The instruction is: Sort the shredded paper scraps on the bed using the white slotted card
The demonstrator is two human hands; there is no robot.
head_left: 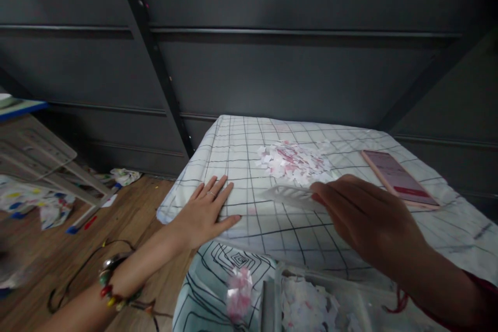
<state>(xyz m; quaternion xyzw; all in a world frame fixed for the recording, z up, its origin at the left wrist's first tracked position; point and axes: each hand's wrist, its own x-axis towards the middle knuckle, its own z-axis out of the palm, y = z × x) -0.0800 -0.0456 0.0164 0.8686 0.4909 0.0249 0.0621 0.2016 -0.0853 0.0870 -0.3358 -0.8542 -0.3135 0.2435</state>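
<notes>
My left hand (212,210) lies flat on the white checked cloth (233,150), fingers spread, with a ring on one finger. Held in my right hand (365,215) is a slotted white plastic piece (290,195), slightly blurred, whose exact kind I cannot make out. It is just above or on the cloth, in front of a pile of torn paper scraps (293,161), white with some pink. Below my right forearm stands a clear plastic box (278,275) containing more paper scraps (307,303).
A pink-edged phone (400,179) lies on the cloth at right. A small shiny pink packet (239,293) rests on patterned blue fabric (206,280) near the box. Dark panels (288,72) rise behind the table. At left are a folding table (50,150) and a cord (78,264) on the floor.
</notes>
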